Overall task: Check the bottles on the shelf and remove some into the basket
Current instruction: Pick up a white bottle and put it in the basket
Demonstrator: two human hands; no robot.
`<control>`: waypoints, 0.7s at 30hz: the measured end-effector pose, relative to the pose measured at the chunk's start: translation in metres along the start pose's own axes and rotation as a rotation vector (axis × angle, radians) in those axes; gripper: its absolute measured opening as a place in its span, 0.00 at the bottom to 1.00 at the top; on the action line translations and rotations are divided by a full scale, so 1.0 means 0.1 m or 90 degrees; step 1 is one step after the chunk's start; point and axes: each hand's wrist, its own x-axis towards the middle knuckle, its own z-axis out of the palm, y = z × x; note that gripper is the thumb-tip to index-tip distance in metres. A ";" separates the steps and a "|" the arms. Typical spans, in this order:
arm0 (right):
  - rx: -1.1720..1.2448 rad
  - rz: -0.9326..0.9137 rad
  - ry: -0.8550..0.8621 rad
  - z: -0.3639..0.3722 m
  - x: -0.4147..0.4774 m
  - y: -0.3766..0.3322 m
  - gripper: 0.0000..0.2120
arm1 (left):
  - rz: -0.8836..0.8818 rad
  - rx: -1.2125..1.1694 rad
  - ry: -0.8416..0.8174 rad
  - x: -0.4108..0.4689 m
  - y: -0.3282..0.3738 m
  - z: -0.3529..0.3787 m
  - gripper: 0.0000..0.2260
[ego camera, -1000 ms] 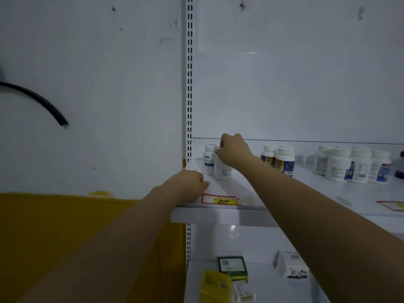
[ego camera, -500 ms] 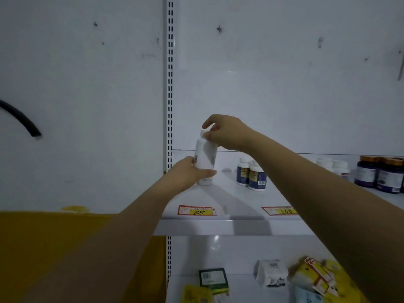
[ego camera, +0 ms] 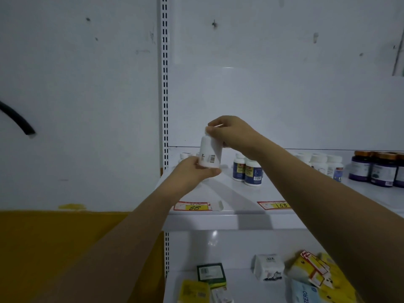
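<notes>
Head: left hand under bottle, right hand atop.

Dim bluish light; soft focus; arm shadows across shelf.

We took the blue bottles as our mark. In front of them the shelf lay bare up to the price tags, room enough for a hand. Left of them our left hand and right hand held a white bottle up, filling that gap. A small bottle stood behind, and the rail closed the side. Right of them, white bottles and dark jars crowded the back.
</notes>
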 end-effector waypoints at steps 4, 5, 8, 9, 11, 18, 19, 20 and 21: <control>0.088 -0.004 -0.076 0.02 -0.02 -0.01 0.16 | -0.003 -0.042 0.013 -0.01 -0.07 -0.02 0.22; 0.085 -0.004 -0.082 0.02 -0.01 -0.01 0.16 | 0.000 -0.045 0.020 -0.01 -0.08 -0.01 0.22; 0.032 0.001 -0.039 0.05 0.01 0.00 0.18 | 0.027 -0.035 0.071 -0.02 -0.09 0.01 0.20; 0.016 0.000 -0.012 0.06 0.02 0.01 0.17 | 0.030 -0.033 0.082 -0.02 -0.08 0.01 0.21; 0.015 -0.013 0.010 0.05 0.04 0.03 0.14 | 0.023 -0.033 0.062 -0.02 -0.07 0.01 0.23; 0.109 -0.050 -0.076 0.07 0.00 0.04 0.14 | 0.006 0.009 0.015 -0.01 -0.06 -0.01 0.23; 0.117 -0.046 -0.067 0.08 0.00 0.04 0.14 | 0.016 0.008 0.035 -0.01 -0.05 0.01 0.22; 0.111 -0.036 -0.049 0.09 0.02 0.05 0.16 | 0.026 0.007 0.060 -0.02 -0.05 0.03 0.21; 0.082 -0.025 -0.025 0.10 0.02 0.05 0.19 | 0.032 0.007 0.086 -0.03 -0.04 0.04 0.20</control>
